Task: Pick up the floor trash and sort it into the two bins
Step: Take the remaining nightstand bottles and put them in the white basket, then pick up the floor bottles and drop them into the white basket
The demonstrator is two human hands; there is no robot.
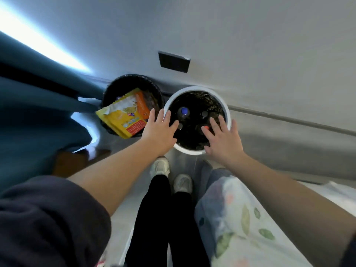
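Snack bag, yellow, overhangs black bin rim toward 7 o'clock; white-rimmed bin at 3 o'clock; left hand, right hand above it, fingers wide, empty.

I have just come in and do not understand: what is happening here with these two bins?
A person stands over two bins by the wall. The left hand and the right hand are open, fingers spread above the white-rimmed bin, and hold nothing. That bin contains bottles. Beside it, the black bin holds a yellow and orange snack bag that sticks out over its rim.
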